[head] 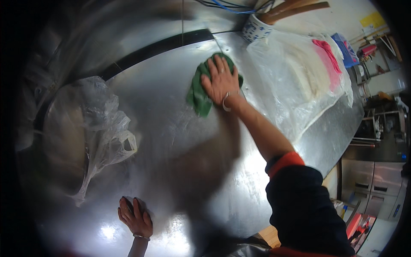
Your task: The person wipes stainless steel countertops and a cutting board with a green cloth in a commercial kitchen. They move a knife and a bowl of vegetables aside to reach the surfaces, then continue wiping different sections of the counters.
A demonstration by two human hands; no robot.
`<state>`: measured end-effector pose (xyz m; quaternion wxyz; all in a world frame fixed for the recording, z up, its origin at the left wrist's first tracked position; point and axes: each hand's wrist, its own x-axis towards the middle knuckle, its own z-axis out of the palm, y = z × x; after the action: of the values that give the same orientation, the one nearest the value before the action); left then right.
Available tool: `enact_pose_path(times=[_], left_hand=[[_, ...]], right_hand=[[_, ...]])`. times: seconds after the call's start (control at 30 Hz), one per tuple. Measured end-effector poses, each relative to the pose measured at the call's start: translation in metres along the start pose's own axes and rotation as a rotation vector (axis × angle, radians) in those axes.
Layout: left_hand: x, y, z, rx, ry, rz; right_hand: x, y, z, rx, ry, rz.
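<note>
My right hand (222,78) presses a green cloth (200,91) flat against the stainless steel tabletop (154,106), near the table's back edge. Its fingers are spread over the cloth, and a bangle circles the wrist. My left hand (136,218) rests on the steel at the lower left with fingers a little apart and nothing in it, a bangle on that wrist too. Between the left hand and the back edge, a crumpled clear plastic bag (110,135) lies at the left, partly over a large rounded object whose kind I cannot tell.
Clear plastic sheeting (273,80) covers something pale on the right part of the table, with a pink cloth (327,54) on it. A blue-and-white pot (255,29) holding wooden pieces stands at the back, below cables (231,9). Steel cabinets (369,180) stand at the far right.
</note>
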<state>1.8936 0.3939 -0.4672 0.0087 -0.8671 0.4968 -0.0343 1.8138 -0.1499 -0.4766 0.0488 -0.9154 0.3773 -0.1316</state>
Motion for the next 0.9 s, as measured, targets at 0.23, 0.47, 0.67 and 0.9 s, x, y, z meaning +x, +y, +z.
enact_pose_path(times=[0.23,0.47,0.67,0.9], left_hand=[[-0.003,-0.004,0.000,-0.079,-0.052,-0.053],[-0.002,0.001,-0.007,-0.076,-0.076,-0.089],[-0.005,0.004,-0.006,-0.094,-0.090,-0.153],[-0.012,-0.001,0.012,-0.060,0.053,-0.133]], right_hand=[[0.109,0.004,0.022,0.027,0.002,0.142],[-0.037,0.024,-0.007,-0.073,0.060,0.138],[-0.253,-0.001,-0.067,-0.150,-0.071,0.306],[-0.463,-0.210,-0.072,0.036,-0.236,-0.138]])
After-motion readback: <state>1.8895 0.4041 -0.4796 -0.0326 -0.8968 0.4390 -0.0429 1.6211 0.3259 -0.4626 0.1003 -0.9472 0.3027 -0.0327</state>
